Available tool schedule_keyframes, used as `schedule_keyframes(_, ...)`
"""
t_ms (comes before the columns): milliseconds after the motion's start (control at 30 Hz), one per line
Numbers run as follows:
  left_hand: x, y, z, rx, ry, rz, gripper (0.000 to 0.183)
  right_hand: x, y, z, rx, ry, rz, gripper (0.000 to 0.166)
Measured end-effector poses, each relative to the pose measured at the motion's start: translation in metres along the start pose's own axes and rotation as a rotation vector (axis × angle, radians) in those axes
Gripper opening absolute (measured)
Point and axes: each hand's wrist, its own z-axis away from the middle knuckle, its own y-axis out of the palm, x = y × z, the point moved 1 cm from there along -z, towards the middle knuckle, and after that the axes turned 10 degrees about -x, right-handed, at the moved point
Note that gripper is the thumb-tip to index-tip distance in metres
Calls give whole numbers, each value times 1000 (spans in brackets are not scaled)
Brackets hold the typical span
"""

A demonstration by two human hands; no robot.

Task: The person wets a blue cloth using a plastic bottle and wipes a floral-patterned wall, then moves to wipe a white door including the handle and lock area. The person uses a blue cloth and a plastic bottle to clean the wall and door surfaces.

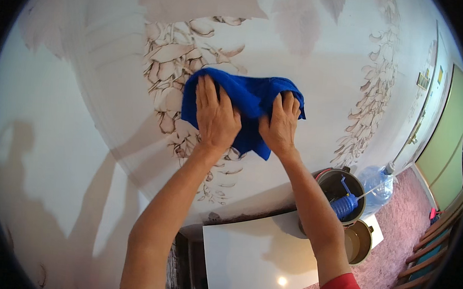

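A blue cloth point(253, 96) lies bunched against a wall point(325, 86) printed with flower clusters and leaves. My left hand point(218, 118) presses on the cloth's left part, its fingers pointing up and spread over a fold. On the cloth's right part, my right hand point(281, 125) has its fingers bent into the fabric, with the tips partly hidden by it. Two corners of the cloth hang down between my wrists. Part of a printed flower cluster point(168, 70) shows to the left of the cloth.
Below stands a white tabletop point(249, 251). At its right are a dark pot point(335, 181) holding a blue hand pump point(345, 206), and a second pot point(358, 243) with liquid. Behind them is a large clear water bottle point(374, 185). Wooden slats point(419, 268) rise over a pink carpet point(405, 200).
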Motion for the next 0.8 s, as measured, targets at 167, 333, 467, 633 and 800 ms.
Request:
schedule_keyframes(167,-13,33,-50,-54,239,40,56,-45,4,-13,-111,-187,153,44)
schedule_keyframes(333,-51,72,-68,-75,352,15,65,-68,5,-8,-101,-214,132,40)
schedule_keyframes(467,-62,96,-64,-102,463,-57,68,-107,0,6,-152,-207,136,40)
schedule_keyframes(633,-82,111,-48,-57,503,-122,66,-165,-14,30,-149,-179,134,41)
schedule_keyframes(800,-106,135,-16,40,583,-65,66,-180,-32,32,-235,-89,-24,27)
